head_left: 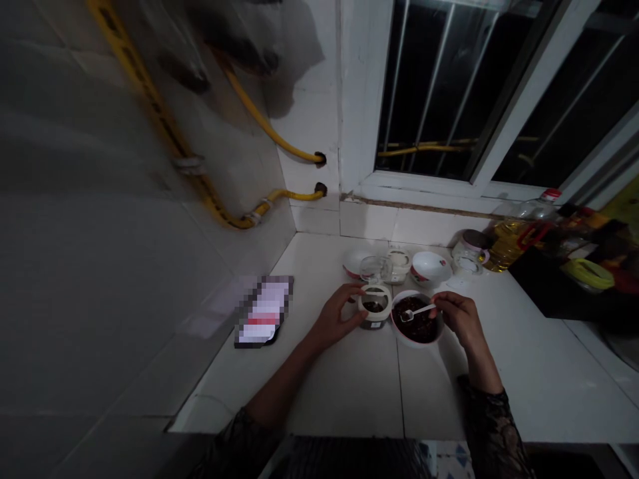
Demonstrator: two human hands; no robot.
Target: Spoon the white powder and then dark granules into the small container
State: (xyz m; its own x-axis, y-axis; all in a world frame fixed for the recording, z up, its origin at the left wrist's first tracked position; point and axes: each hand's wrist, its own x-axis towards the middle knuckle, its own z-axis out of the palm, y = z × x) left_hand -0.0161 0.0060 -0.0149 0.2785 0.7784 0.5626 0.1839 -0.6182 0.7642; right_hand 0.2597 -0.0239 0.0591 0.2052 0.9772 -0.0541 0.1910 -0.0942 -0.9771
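My left hand (335,318) grips the side of a small open jar (375,324) with a white rim and dark contents, its clear lid (378,268) tilted back. Between the thumb and fingers of my right hand (456,317) is the handle of a small white spoon (418,312). The spoon's bowl is over a white bowl (398,330) of dark red-brown food, just right of the jar. Whether the spoon touches the food cannot be made out.
Behind are a white bowl (431,267), another bowl (351,261) and a lidded jar (399,265). A phone (264,311) lies left on the counter (344,386). At the right stand a glass jar (469,253), an oil bottle (509,239) and a yellow-lidded container (590,274).
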